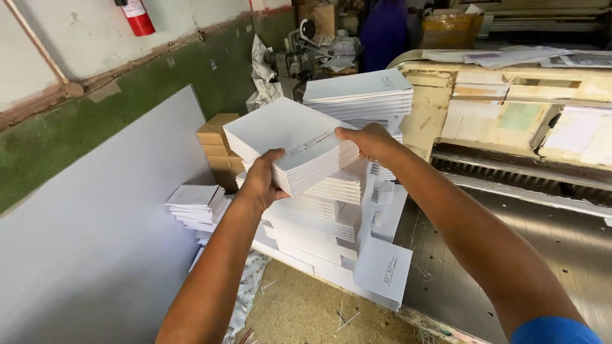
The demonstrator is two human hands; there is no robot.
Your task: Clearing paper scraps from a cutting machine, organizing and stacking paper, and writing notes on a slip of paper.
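White booklet bundle gripped between both hands, left hand clasping near edge, right hand closed on far edge, above stacked booklets

1. Stacked brown cardboard boxes stand by my wall, behind the white booklets.
2. A yellowish carton sits far back.
3. The red fire extinguisher carries a white label.

tall white stacks below, grey board left, metal table open right
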